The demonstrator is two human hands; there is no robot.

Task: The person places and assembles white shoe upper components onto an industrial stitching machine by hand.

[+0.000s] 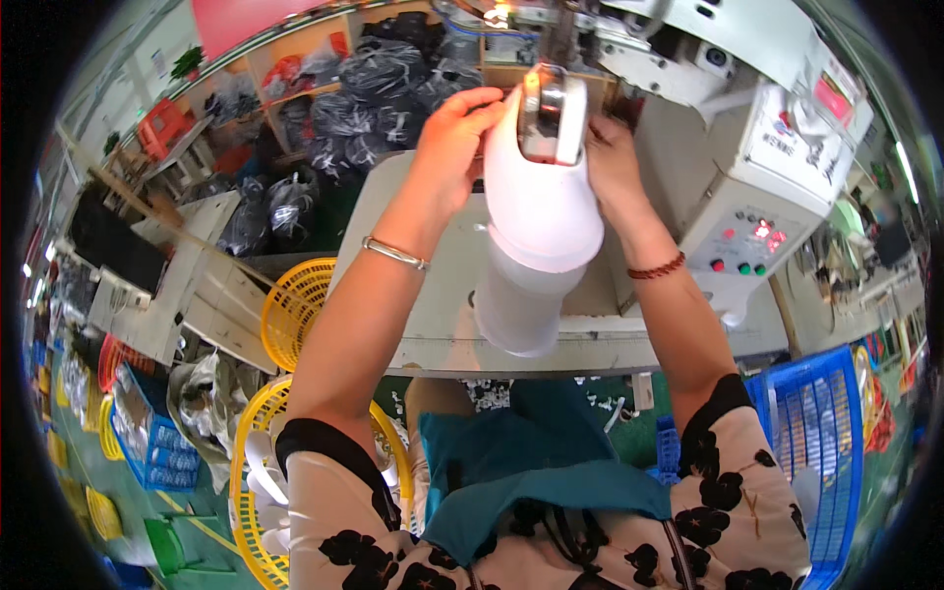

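A smooth white boot-like piece stands between my hands in front of the machine, its narrower tube part hanging lower. The opening at its upper end surrounds a dark, shiny machine part, beside which an orange glow shows. My left hand is closed at the upper left edge of the piece, thumb and forefinger against it. On the opposite edge my right hand grips, its fingertips partly hidden and in shadow. Whether the piece is a finished boot I cannot tell.
The machine's white control box with lit displays and buttons rises at right over a grey worktable. A yellow basket with white pieces stands at lower left, another yellow basket beyond it. A blue crate is at right.
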